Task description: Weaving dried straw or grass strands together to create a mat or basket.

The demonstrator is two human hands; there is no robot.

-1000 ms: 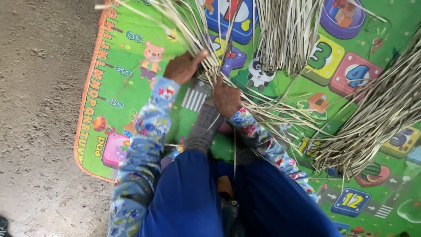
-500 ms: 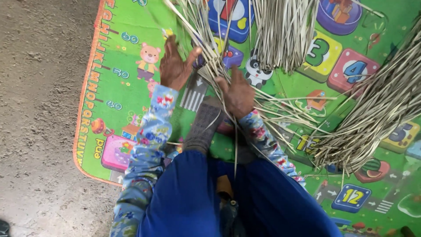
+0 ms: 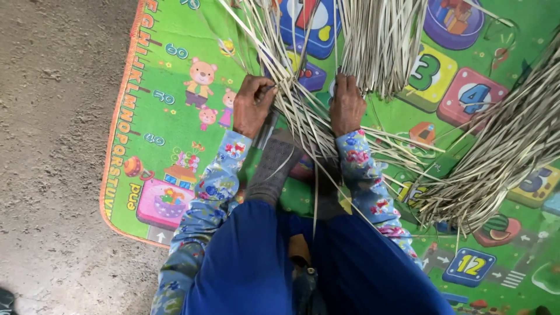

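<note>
Long pale dry leaf strips (image 3: 303, 111) cross each other on a green play mat (image 3: 169, 128) in front of me. My left hand (image 3: 252, 105) pinches a few of these strips at the left side of the crossing. My right hand (image 3: 346, 105) presses down on the strips at the right, fingers curled over them. Both arms wear floral sleeves. A grey socked foot (image 3: 273, 169) rests on the strips just below my hands, between my arms.
A hanging bundle of strips (image 3: 379, 41) lies at the top centre, and a thick sheaf (image 3: 501, 157) fans out at the right. Bare grey concrete floor (image 3: 52, 146) lies left of the mat's orange edge. My blue-clad legs (image 3: 262, 268) fill the bottom.
Both hands have moved up the strips away from my body, and the right hand has shifted from near the foot onto the strips. The view has tilted slightly.
</note>
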